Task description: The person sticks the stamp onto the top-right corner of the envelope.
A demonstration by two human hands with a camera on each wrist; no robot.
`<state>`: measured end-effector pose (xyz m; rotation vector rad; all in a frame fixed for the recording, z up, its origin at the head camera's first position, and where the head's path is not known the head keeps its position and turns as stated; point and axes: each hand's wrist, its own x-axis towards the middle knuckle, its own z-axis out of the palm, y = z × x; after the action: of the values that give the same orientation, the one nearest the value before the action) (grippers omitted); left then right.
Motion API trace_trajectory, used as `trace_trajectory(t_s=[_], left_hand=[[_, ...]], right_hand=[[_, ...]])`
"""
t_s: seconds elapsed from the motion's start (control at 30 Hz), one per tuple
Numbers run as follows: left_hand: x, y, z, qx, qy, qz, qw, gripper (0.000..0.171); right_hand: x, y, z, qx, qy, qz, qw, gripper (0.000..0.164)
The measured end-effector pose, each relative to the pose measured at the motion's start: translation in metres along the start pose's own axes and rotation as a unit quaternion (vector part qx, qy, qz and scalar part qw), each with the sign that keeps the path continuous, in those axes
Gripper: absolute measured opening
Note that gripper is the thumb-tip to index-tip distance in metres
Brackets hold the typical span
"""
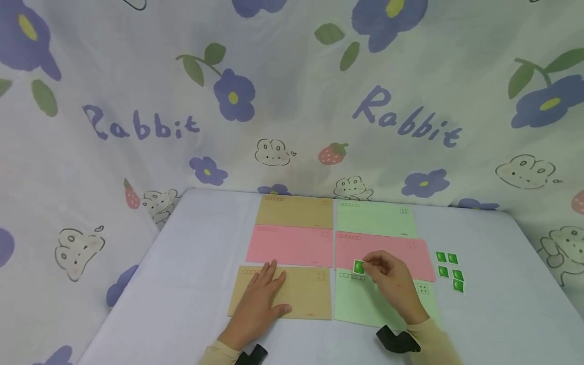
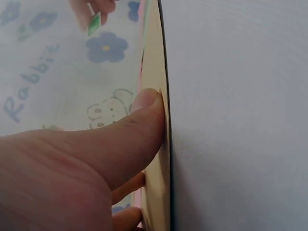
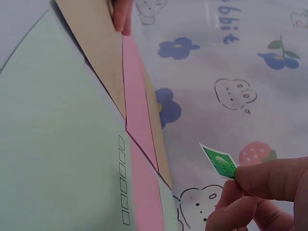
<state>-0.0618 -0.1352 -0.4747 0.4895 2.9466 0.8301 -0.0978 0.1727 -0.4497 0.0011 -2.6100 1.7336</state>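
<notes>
Between thumb and fingertips my right hand [image 1: 390, 279] pinches a small green stamp [image 3: 221, 162] with a white border. It holds the stamp above the near green envelope [image 1: 365, 304], by that envelope's upper left edge. My left hand [image 1: 258, 304] rests on the near tan envelope [image 1: 307, 291] with its fingers spread and straight. In the left wrist view, the thumb [image 2: 144, 115] of that hand lies on the tan paper near its edge. Several more green stamps [image 1: 442, 272] lie on the white table to the right of the envelopes.
Behind the near pair lie a pink envelope [image 1: 289, 246] on the left and another pink envelope [image 1: 383, 243] on the right. Farther back are a tan envelope [image 1: 294, 213] and a green envelope [image 1: 376, 218]. A patterned curtain [image 1: 292, 101] hangs behind the white table [image 1: 182, 284].
</notes>
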Motion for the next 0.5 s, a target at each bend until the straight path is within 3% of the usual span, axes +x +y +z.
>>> trace_trajectory(t_s=[0.2,0.27,0.5], left_hand=[[-0.001,0.002,0.0,0.003,0.001,-0.012,0.9999,0.073],[-0.001,0.002,0.0,0.003,-0.001,-0.013,0.9999,0.073],[0.0,0.0,0.001,0.002,-0.004,-0.009,1.0,0.073]], right_hand=[[0.0,-0.01,0.008,-0.007,-0.007,-0.003,1.0,0.009],[0.003,-0.002,0.012,0.0,-0.01,-0.001,1.0,0.008],[0.005,-0.005,0.022,0.01,-0.019,-0.006,1.0,0.006]])
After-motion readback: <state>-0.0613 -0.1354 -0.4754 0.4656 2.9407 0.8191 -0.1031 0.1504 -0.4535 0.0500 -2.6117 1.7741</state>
